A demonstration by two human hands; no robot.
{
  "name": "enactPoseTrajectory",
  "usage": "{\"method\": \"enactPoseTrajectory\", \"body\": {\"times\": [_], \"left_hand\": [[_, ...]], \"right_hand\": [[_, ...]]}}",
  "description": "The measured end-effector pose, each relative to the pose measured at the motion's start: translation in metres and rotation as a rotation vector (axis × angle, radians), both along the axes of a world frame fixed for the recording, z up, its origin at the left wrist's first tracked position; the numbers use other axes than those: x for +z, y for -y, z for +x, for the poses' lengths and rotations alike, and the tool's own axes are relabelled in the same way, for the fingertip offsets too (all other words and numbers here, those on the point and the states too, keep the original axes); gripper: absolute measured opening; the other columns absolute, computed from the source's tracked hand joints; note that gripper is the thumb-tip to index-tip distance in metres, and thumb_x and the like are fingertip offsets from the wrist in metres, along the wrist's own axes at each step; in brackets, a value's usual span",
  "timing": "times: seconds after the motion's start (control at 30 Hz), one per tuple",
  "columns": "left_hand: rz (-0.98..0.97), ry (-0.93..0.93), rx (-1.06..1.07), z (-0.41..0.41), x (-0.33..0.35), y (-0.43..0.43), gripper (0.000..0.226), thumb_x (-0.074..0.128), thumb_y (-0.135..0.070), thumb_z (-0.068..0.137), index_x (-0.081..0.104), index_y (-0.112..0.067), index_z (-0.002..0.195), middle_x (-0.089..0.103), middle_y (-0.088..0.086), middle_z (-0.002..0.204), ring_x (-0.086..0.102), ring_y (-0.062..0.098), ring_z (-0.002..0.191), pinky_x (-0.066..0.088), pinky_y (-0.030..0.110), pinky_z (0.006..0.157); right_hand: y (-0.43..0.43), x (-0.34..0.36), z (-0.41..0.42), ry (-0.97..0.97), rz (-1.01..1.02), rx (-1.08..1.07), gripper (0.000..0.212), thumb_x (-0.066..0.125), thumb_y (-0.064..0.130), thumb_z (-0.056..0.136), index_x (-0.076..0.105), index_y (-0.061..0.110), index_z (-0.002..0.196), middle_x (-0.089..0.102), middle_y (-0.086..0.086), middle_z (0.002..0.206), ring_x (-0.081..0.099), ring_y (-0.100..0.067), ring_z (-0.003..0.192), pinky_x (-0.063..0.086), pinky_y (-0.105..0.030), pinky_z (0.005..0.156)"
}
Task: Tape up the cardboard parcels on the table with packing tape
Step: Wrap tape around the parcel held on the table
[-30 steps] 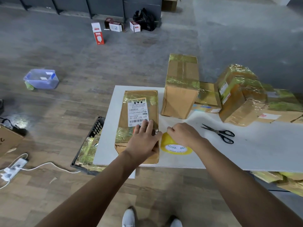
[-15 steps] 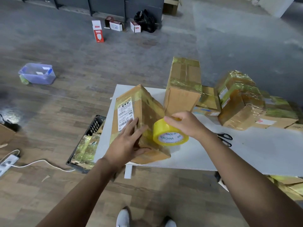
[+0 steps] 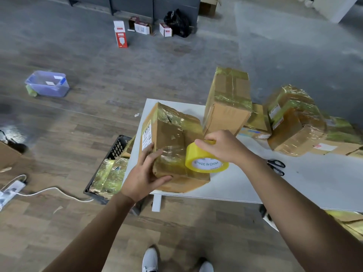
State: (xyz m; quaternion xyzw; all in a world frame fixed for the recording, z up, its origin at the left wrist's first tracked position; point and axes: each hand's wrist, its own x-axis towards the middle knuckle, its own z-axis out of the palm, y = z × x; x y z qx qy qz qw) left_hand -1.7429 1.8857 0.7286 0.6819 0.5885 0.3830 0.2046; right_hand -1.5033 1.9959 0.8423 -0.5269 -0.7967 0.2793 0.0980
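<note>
at near left table (image 3: 245,185) corner: cardboard parcel (image 3: 170,138) tipped on edge, left hand (image 3: 144,178) gripping its near end, right hand (image 3: 224,147) gripping tape roll (image 3: 206,161) just beside it; stiff, likely light, tape-slick, hold by corners.

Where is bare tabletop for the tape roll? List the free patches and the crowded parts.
Best: the bare white table right of the scissors, up to the near edge. A smaller patch lies between the held parcel and the scissors. Crowded: the far edge, with the upright box and taped parcels.
</note>
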Motion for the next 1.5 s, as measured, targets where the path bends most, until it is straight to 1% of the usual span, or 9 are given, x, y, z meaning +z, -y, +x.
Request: {"method": "enactPoseTrajectory", "body": {"times": [0.1, 0.27, 0.43, 0.73, 1.0, 1.23, 1.3, 1.4, 1.5], "left_hand": [[0.066, -0.163, 0.051, -0.01, -0.005, 0.003, 0.082, 0.064, -0.067, 0.074, 0.039, -0.021, 0.136, 0.031, 0.008, 0.155, 0.056, 0.013, 0.123, 0.054, 0.046, 0.091], [-0.002, -0.619, 0.101, 0.0, 0.007, -0.004, 0.095, 0.069, -0.057, 0.07, 0.04, 0.0, 0.14, 0.027, 0.019, 0.158, 0.02, 0.033, 0.148, 0.024, 0.06, 0.115], [-0.265, -0.869, 0.042, 0.018, 0.019, -0.016, 0.111, 0.056, -0.059, 0.087, -0.016, -0.005, 0.152, -0.015, 0.012, 0.162, -0.016, 0.028, 0.15, -0.005, 0.05, 0.12], [-0.185, -0.906, 0.11, 0.011, -0.003, -0.016, 0.107, 0.074, -0.054, 0.074, 0.021, -0.003, 0.152, 0.034, 0.019, 0.154, 0.035, 0.032, 0.143, 0.032, 0.057, 0.111], [-0.271, -0.833, 0.055, 0.003, -0.019, -0.017, 0.107, 0.061, -0.061, 0.084, 0.009, 0.001, 0.154, 0.006, 0.02, 0.16, 0.012, 0.035, 0.149, 0.02, 0.053, 0.119], [-0.258, -0.804, 0.061, 0.002, -0.02, -0.016, 0.104, 0.061, -0.063, 0.082, 0.016, -0.001, 0.152, 0.015, 0.02, 0.159, 0.018, 0.033, 0.148, 0.022, 0.053, 0.116], [-0.258, -0.811, 0.032, 0.002, -0.022, -0.016, 0.1, 0.051, -0.06, 0.091, -0.005, -0.002, 0.15, -0.005, 0.017, 0.16, 0.003, 0.032, 0.15, 0.011, 0.053, 0.119], [-0.355, -0.85, -0.001, 0.003, -0.014, -0.02, 0.09, 0.036, -0.054, 0.1, -0.023, -0.005, 0.147, -0.028, 0.012, 0.151, -0.014, 0.031, 0.149, -0.002, 0.054, 0.12], [-0.412, -0.895, 0.015, 0.01, -0.001, -0.022, 0.088, 0.036, -0.052, 0.101, -0.014, -0.002, 0.152, -0.019, 0.016, 0.16, -0.013, 0.032, 0.15, -0.002, 0.06, 0.117]], "right_hand": [[0.002, -0.003, -0.016, -0.036, -0.039, -0.01, 0.054, 0.057, 0.054, 0.092, 0.037, 0.016, 0.059, 0.024, 0.002, 0.06, 0.026, -0.012, 0.055, 0.022, -0.032, 0.057], [0.003, -0.001, -0.036, -0.01, -0.052, -0.046, 0.052, 0.053, 0.054, 0.095, 0.038, 0.018, 0.061, 0.029, 0.008, 0.055, 0.033, -0.012, 0.053, 0.025, -0.03, 0.055], [0.006, 0.001, -0.055, 0.065, 0.026, -0.039, 0.056, 0.052, 0.054, 0.094, 0.036, 0.011, 0.061, 0.029, -0.006, 0.056, 0.031, -0.02, 0.053, 0.024, -0.035, 0.055], [-0.001, -0.007, -0.062, 0.004, -0.048, 0.013, 0.055, 0.053, 0.053, 0.094, 0.04, 0.01, 0.063, 0.034, -0.004, 0.055, 0.05, -0.014, 0.046, 0.032, -0.032, 0.054], [0.0, -0.027, -0.06, -0.215, -0.239, -0.093, 0.055, 0.057, 0.063, 0.086, 0.055, 0.012, 0.066, 0.045, 0.0, 0.064, 0.045, -0.011, 0.061, 0.032, -0.031, 0.066], [-0.004, -0.007, -0.042, 0.068, -0.056, -0.05, 0.051, 0.059, 0.053, 0.09, 0.039, 0.02, 0.056, 0.028, 0.006, 0.059, 0.03, -0.011, 0.055, 0.024, -0.028, 0.055], [-0.005, -0.005, -0.032, 0.131, -0.019, -0.064, 0.055, 0.059, 0.055, 0.088, 0.04, 0.015, 0.055, 0.031, 0.002, 0.056, 0.033, -0.016, 0.055, 0.025, -0.032, 0.055], [-0.006, -0.006, -0.027, 0.16, 0.029, -0.052, 0.057, 0.057, 0.057, 0.088, 0.039, 0.013, 0.055, 0.031, 0.0, 0.055, 0.033, -0.017, 0.054, 0.026, -0.032, 0.055], [-0.007, -0.012, -0.023, 0.006, -0.045, -0.076, 0.063, 0.052, 0.065, 0.084, 0.056, 0.005, 0.064, 0.044, -0.009, 0.059, 0.039, -0.012, 0.059, 0.029, -0.031, 0.06]]}}
